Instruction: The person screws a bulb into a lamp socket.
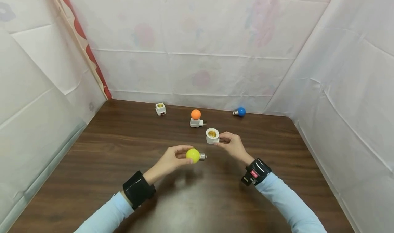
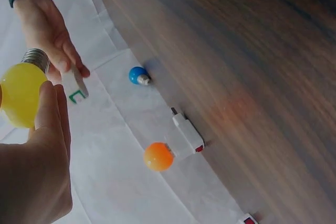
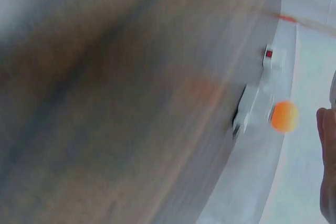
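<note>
White sheeting (image 1: 197, 72) surrounds the wood-grain table (image 1: 92, 164) in the head view, where the left hand (image 1: 172, 159) pinches a yellow bulb (image 1: 192, 155), screw base pointing sideways, and the right hand (image 1: 235, 147) grips a white socket (image 1: 212, 141) with its mouth upward. Brought together at those differing angles, the threads could cross; the smooth globe, held by fingertips, might also slip. Farther back are an orange bulb (image 1: 195, 114) in a plug-in holder (image 1: 194, 124), another socket (image 1: 160, 110) and a blue bulb (image 1: 241, 112) on its side, which could roll if knocked. From the left wrist, the yellow bulb sits against the left hand's fingers. From the right wrist, only part of a hand shows; its grip cannot be told there.
</note>
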Demonstrator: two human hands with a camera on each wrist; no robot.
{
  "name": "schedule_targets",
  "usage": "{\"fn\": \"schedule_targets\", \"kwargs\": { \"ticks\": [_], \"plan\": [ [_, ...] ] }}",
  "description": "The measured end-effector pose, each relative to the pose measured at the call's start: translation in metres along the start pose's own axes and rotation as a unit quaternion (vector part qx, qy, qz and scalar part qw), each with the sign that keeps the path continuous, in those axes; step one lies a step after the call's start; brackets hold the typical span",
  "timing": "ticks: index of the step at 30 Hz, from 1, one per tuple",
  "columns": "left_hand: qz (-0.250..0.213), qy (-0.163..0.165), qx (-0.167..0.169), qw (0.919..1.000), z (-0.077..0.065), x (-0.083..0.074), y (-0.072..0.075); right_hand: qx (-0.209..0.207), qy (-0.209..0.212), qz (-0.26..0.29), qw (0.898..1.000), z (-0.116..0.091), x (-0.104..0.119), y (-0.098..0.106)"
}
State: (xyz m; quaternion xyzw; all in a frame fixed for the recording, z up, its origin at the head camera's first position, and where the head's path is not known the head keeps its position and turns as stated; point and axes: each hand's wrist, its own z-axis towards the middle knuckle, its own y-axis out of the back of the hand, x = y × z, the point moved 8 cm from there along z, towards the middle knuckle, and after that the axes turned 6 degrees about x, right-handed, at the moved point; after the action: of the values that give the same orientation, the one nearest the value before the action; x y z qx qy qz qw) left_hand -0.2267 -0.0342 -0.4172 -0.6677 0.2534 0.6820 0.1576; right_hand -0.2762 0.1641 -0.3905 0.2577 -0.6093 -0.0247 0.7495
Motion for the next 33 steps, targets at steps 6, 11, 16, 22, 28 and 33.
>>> {"fn": "schedule_targets", "kwargs": {
  "ticks": [6, 11, 16, 22, 28, 33],
  "plan": [
    [0.008, -0.005, -0.01, 0.9999, -0.002, -0.01, 0.008, -0.005, -0.016, 0.012, 1.0, -0.012, 0.003, -0.009],
    [0.011, -0.007, -0.033, 0.9994, -0.006, -0.017, 0.019, 0.002, -0.022, 0.028, 0.999, -0.015, 0.001, -0.018],
    [0.008, -0.009, -0.026, 0.9996, -0.007, -0.023, 0.023, 0.024, -0.037, 0.056, 0.997, -0.016, -0.004, -0.026],
    [0.083, -0.008, -0.015, 0.9964, 0.007, -0.053, 0.033, 0.037, -0.034, 0.054, 0.997, -0.013, -0.002, -0.033],
    [0.247, -0.011, 0.02, 0.9688, 0.031, -0.096, 0.04, 0.027, -0.034, 0.04, 0.998, -0.009, 0.007, -0.037],
    [0.338, 0.017, 0.074, 0.938, 0.044, -0.105, 0.034, 0.039, -0.041, 0.032, 0.998, -0.01, 0.009, -0.041]
  ]
}}
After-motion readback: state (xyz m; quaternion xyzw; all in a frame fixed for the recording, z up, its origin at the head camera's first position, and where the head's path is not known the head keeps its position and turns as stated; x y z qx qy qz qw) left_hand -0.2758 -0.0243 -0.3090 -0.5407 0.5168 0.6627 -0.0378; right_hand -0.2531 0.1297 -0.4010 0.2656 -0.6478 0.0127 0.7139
